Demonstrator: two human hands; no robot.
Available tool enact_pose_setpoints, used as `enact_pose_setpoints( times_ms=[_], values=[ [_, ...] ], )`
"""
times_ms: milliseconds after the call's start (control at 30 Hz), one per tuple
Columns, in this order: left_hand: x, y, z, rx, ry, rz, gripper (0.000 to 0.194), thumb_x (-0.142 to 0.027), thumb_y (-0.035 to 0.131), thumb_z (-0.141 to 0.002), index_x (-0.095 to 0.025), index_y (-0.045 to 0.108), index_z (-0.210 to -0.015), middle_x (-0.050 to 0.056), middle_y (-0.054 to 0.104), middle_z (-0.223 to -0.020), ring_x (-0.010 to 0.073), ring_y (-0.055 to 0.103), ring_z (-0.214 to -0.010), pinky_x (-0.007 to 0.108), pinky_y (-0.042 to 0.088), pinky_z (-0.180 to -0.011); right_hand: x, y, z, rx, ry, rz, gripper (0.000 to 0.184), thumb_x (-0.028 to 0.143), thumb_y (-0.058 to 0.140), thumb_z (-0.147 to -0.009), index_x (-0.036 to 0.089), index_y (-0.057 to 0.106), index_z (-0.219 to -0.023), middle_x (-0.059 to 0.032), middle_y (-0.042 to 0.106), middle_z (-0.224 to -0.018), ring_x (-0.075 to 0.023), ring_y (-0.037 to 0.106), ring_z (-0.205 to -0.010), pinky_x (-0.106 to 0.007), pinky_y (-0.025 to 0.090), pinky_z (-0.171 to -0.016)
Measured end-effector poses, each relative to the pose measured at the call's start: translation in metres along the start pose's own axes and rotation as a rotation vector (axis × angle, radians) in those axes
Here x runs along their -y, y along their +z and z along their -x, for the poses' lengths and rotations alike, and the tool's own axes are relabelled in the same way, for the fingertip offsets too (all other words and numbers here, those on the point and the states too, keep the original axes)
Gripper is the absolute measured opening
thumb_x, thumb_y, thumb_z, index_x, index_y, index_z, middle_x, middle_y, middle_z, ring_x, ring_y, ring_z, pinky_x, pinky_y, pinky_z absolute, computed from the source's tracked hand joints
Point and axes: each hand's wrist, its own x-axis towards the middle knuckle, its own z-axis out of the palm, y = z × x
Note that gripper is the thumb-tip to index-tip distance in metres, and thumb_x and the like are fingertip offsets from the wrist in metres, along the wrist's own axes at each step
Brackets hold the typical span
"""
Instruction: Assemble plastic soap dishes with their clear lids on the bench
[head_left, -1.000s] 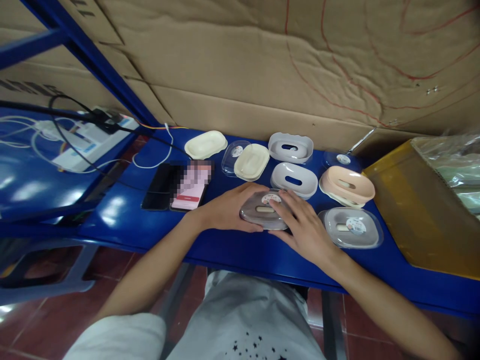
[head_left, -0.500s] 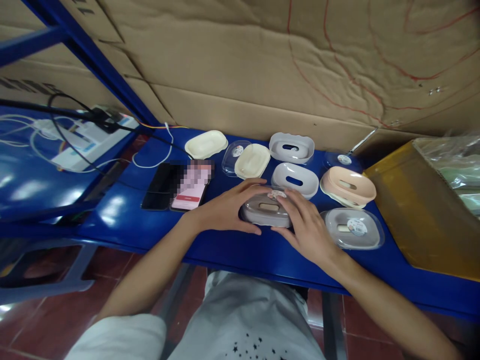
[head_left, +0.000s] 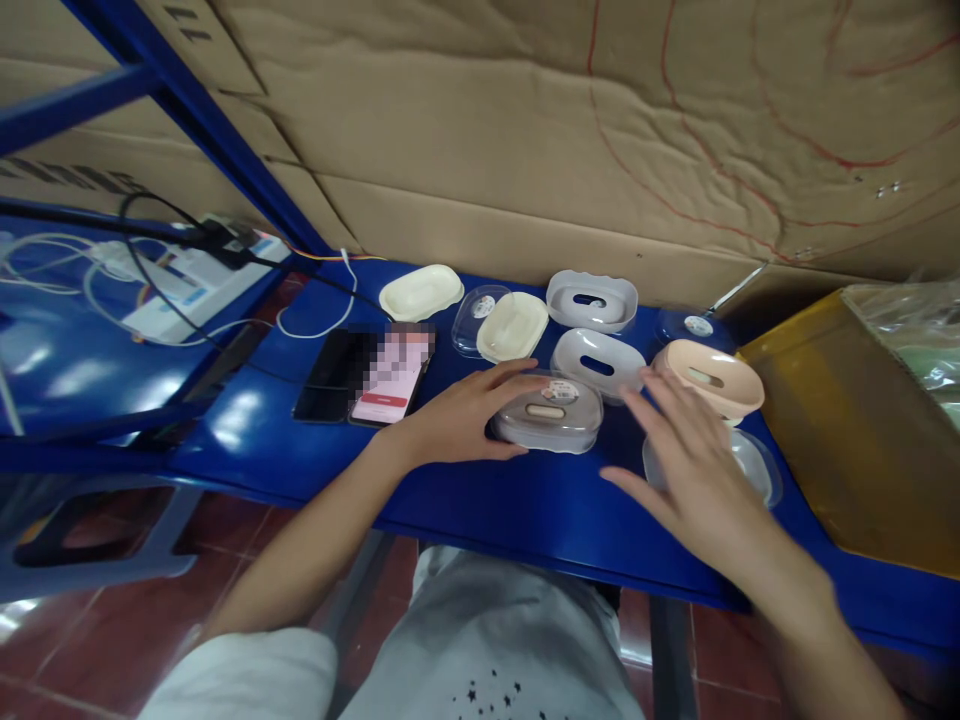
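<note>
A grey soap dish [head_left: 547, 432] under a clear lid with a round sticker rests on the blue table. My left hand [head_left: 469, 415] wraps its thumb and fingers around the dish's left end. Away to the right, my right hand [head_left: 694, 470] is empty with its fingers apart, over another lidded grey dish [head_left: 759, 470] that it partly hides. Behind the held dish sit a pale grey dish part [head_left: 626, 378] and a second one [head_left: 559, 300] farther back. A peach dish [head_left: 742, 393] lies past my right fingertips. A cream tray [head_left: 517, 320] overlaps a clear lid [head_left: 463, 325].
Another cream tray [head_left: 424, 293] and two phones, one with a lit screen [head_left: 386, 380], lie on the left. A clear lid [head_left: 694, 328] sits back right beside a cardboard box [head_left: 832, 420]. Cables and a power strip [head_left: 172, 300] occupy the far left. Cardboard [head_left: 450, 130] walls the back.
My right hand has let go of the lidded dish and moved right, over the other lidded grey dish. My left hand stays at the dish's left end. The view has shifted slightly.
</note>
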Motion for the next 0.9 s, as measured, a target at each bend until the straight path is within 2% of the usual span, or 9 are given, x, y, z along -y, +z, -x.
enact_pose_setpoints(
  times_ms=[100,200,333,400,467,533,633,767,900],
  values=[
    [-0.001,-0.002,0.0,0.007,-0.038,-0.026,0.084,-0.033,0.088,-0.087,-0.033,0.049,-0.161,0.011,0.037,-0.177,0.0358,0.043,-0.16,0.056,0.037,-0.132,-0.027,-0.032,0.022,0.045,0.045,-0.003,0.079,0.058,0.059,-0.106,0.033,0.027,-0.174,-0.0131,0.038,-0.177,-0.0444,0.035,-0.163,-0.073,0.037,-0.127],
    [-0.001,-0.001,0.001,0.027,-0.08,-0.048,0.08,-0.033,0.089,-0.086,-0.033,0.052,-0.158,0.011,0.035,-0.178,0.0378,0.042,-0.161,0.059,0.038,-0.131,-0.061,-0.046,0.053,0.095,0.087,0.016,0.076,0.062,0.056,-0.105,0.04,0.031,-0.173,-0.0098,0.036,-0.178,-0.0456,0.036,-0.162,-0.073,0.04,-0.124],
    [-0.001,0.001,0.001,0.045,-0.086,-0.047,0.081,-0.031,0.093,-0.083,-0.032,0.055,-0.154,0.014,0.032,-0.179,0.0391,0.039,-0.162,0.06,0.038,-0.131,-0.095,-0.039,0.088,0.206,0.159,0.054,0.079,0.057,0.064,-0.101,0.045,0.03,-0.172,-0.0104,0.035,-0.179,-0.0458,0.037,-0.161,-0.071,0.044,-0.122],
    [-0.002,0.001,0.001,0.05,-0.085,-0.033,0.083,-0.036,0.095,-0.081,-0.032,0.054,-0.154,0.015,0.032,-0.178,0.04,0.038,-0.163,0.061,0.038,-0.13,-0.106,-0.032,0.096,0.248,0.156,0.044,0.085,0.055,0.067,-0.1,0.044,0.026,-0.174,-0.0122,0.037,-0.178,-0.0471,0.04,-0.159,-0.073,0.046,-0.119],
    [-0.003,0.001,0.001,0.05,-0.089,-0.02,0.085,-0.044,0.096,-0.081,-0.031,0.053,-0.154,0.016,0.034,-0.177,0.0406,0.037,-0.163,0.061,0.038,-0.13,-0.112,-0.026,0.098,0.255,0.144,0.022,0.085,0.053,0.067,-0.101,0.041,0.025,-0.174,-0.0135,0.04,-0.176,-0.0456,0.043,-0.158,-0.069,0.049,-0.118],
    [-0.003,0.001,0.0,0.045,-0.089,-0.015,0.084,-0.05,0.094,-0.082,-0.031,0.053,-0.153,0.017,0.039,-0.173,0.0404,0.039,-0.162,0.061,0.038,-0.129,-0.114,-0.02,0.096,0.249,0.142,0.012,0.084,0.053,0.067,-0.101,0.039,0.026,-0.174,-0.0147,0.042,-0.175,-0.044,0.045,-0.157,-0.066,0.051,-0.117],
    [-0.002,0.001,-0.001,0.029,-0.078,-0.014,0.076,-0.052,0.091,-0.085,-0.029,0.055,-0.149,0.017,0.047,-0.166,0.0391,0.045,-0.158,0.059,0.04,-0.127,-0.109,-0.012,0.088,0.204,0.148,0.044,0.085,0.058,0.066,-0.1,0.039,0.028,-0.173,-0.015,0.044,-0.173,-0.0454,0.048,-0.154,-0.068,0.053,-0.11],
    [0.0,0.001,-0.002,0.006,-0.084,-0.001,0.074,-0.052,0.09,-0.085,-0.026,0.056,-0.145,0.017,0.052,-0.158,0.0385,0.055,-0.148,0.058,0.044,-0.124,-0.089,0.003,0.074,0.138,0.151,0.11,0.087,0.063,0.062,-0.101,0.035,0.025,-0.174,-0.0163,0.044,-0.172,-0.0469,0.047,-0.153,-0.067,0.054,-0.107],
    [0.002,-0.001,-0.001,-0.001,-0.08,0.009,0.08,-0.052,0.092,-0.082,-0.027,0.053,-0.147,0.015,0.055,-0.153,0.038,0.056,-0.145,0.059,0.045,-0.123,-0.067,0.014,0.062,0.12,0.132,0.131,0.086,0.062,0.061,-0.102,0.032,0.024,-0.174,-0.0199,0.046,-0.169,-0.047,0.048,-0.151,-0.067,0.053,-0.107]
  ],
)
